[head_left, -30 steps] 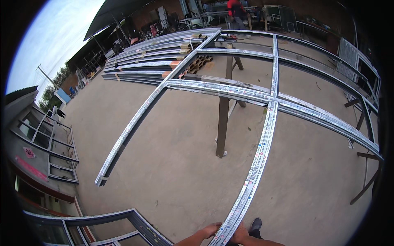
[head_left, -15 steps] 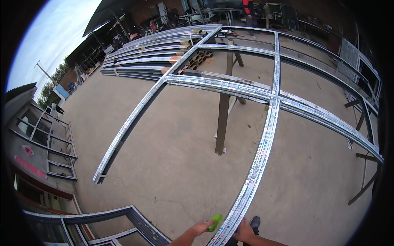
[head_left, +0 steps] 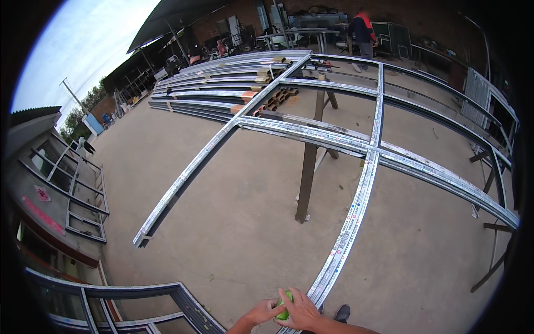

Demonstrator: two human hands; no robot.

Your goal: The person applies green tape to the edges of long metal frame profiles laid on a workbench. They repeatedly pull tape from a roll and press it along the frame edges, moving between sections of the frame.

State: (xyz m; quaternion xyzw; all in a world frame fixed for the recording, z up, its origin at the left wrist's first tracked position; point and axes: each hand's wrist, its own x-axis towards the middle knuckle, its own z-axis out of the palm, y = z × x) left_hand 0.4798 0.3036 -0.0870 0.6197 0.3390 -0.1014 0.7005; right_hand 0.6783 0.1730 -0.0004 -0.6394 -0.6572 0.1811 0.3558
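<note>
At the bottom centre, both my hands are closed around a small bright green cylinder (head_left: 285, 304), perhaps a roll of tape; its kind is not clear. My left hand (head_left: 263, 313) grips it from the left. From the right, my right hand (head_left: 303, 312) reaches over its top with the fingers bent onto it. Just beyond the hands ends one bar of a large metal frame (head_left: 350, 217), covered in printed protective film. The frame lies raised on a brown trestle (head_left: 307, 183), and its bars run away from me and to the right.
A second dark frame (head_left: 181, 303) stands at the lower left. Long wrapped profiles (head_left: 194, 94) are stacked at the back left. Another person (head_left: 362, 36) in dark and red clothing is at the far back. My shoe (head_left: 342, 313) shows beside the near bar.
My right hand has left the near bar and come over to the green cylinder beside my left hand. The view has tilted up slightly, and the far person shows more fully.
</note>
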